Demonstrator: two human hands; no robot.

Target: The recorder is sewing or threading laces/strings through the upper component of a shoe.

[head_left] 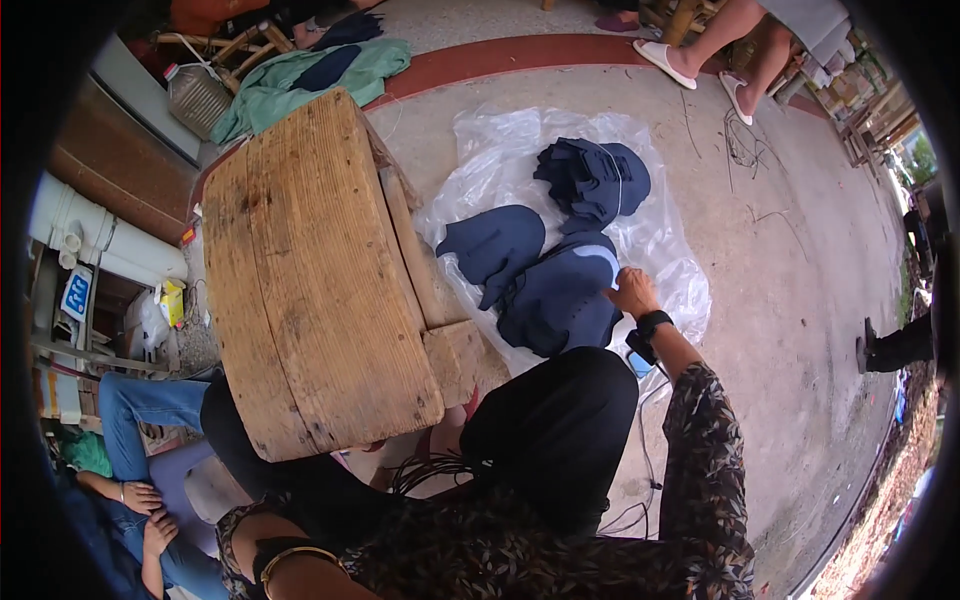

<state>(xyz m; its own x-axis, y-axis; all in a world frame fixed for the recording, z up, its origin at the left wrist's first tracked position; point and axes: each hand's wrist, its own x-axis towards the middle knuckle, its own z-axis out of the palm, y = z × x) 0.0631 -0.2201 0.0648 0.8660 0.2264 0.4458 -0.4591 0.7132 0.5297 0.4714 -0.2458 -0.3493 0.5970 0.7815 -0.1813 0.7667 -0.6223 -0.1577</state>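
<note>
Concrete floor [780, 300], crossed at the far side by a curved dark-red band [500, 52]. Clear plastic sheet [485, 140] spread on it, crumpled, in front of you and just right of a worn wooden bench [310, 270]. Dark-blue cut cloth pieces lie on the sheet in three piles. Far pile [625, 185]: scalloped edges fanned to the left, a pale strand across it. Left pile [495, 240]: rounded end at the upper right, near the bench. Near pile [560, 300]: closest to your knees, a light-blue strip [600, 255] showing along its upper right edge.

Your right hand [634, 293] is at the right edge of the near pile, fingertips against the cloth; whether they pinch a layer, you cannot tell from this view. Black watch [655, 322] on that wrist; dark cable [655, 470] hangs below. Your left hand is out of view, its state unknown; only the left forearm [300, 585] shows, low, with a gold bracelet.

Surroundings: green cloth [330, 75] and a plastic jug [197, 98] beyond the bench; white pipes [110, 235] at left. Seated person in jeans [150, 400] at your lower left, hands together. White slippers [665, 62] on another person, far right.
</note>
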